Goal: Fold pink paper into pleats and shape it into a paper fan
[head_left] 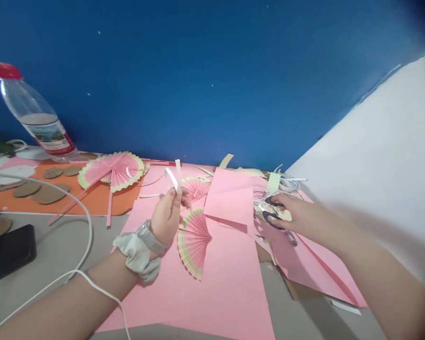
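Observation:
My left hand (168,215) is closed in a pinch on a thin white paper strip (173,175) that curls up above the fingers. A grey watch and a grey scrunchie sit on that wrist. Just below the hand lies a folded pink paper fan with a yellow edge (193,241). My right hand (297,215) reaches over the pink sheets and closes on black-handled scissors (271,212) lying among paper scraps. A second small fan (194,186) lies behind my left hand.
Large pink paper sheets (216,288) cover the grey table. On an orange sheet (95,198) at the left lie bigger pink fans (111,172) and brown card ovals (38,189). A plastic bottle (35,115) leans at far left. A white cable (88,226) and a black phone (7,252) lie near.

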### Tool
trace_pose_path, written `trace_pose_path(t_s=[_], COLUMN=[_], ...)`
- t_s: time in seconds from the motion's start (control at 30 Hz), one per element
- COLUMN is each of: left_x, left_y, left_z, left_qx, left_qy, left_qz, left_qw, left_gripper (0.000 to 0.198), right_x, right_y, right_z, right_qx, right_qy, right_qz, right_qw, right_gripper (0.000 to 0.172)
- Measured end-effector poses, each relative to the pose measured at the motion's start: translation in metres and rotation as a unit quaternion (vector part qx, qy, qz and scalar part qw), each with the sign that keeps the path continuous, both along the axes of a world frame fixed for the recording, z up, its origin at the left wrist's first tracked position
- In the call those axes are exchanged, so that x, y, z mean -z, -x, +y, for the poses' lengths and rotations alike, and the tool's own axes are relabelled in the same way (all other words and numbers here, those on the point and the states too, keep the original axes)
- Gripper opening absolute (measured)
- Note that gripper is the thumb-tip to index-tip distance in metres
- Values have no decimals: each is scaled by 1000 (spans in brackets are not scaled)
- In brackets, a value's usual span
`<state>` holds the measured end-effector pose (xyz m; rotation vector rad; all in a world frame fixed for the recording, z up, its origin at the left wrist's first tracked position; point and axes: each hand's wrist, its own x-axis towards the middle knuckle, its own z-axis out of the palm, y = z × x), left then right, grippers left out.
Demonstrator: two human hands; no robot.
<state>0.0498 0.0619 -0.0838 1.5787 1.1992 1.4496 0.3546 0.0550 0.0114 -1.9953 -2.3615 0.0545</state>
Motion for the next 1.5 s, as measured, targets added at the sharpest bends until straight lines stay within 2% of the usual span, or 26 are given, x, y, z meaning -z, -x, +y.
trace_pose_path(t_s=[0.13,0.23,0.37,0.53,0.6,0.67,0.73,0.77,0.87,0.97,1.17,1.37,1.5], left_x=[0,1,1,0,1,2,2,2,1,2,5,6,7], left_y=[0,0,-1,-1,-1,-1,-1,-1,0,0,-1,-2,-3], left_z=[0,0,0,1,1,2,2,2,1,1,2,1,1], left_qx=[0,2,1,-3,-1,0,-1,-2,2,11,45,90,104], left_qy=[0,-1,1,-9,-13,-14,-15,-15,-14,-11,-6,8,11], left_qz=[-3,-7,-8,-1,1,1,1,1,-2,-7,-19,-28,-31], left_qw=[1000,1000,1000,1000,1000,1000,1000,1000,1000,1000,999,996,994], left_gripper=[31,31,31,30,29,28,29,30,28,26,23,18,18], right_x=[-11,-16,-16,-18,-25,-33,-38,-37,-27,-10,11,28,31], right_y=[5,4,-3,-29,-33,-26,-7,6,48,80,99,100,100], right_z=[-1,0,0,9,12,13,11,10,8,10,20,23,26], right_qx=[33,29,39,158,218,216,175,119,-8,-106,-168,-200,-223], right_qy=[85,75,34,-58,-113,-166,-135,-100,-19,4,35,3,-14], right_qz=[-43,-71,-121,-245,-246,-188,-61,1,65,99,136,149,149], right_qw=[995,994,991,955,938,944,973,988,998,989,976,968,963], right_gripper=[30,34,36,53,62,70,64,61,53,49,46,44,40])
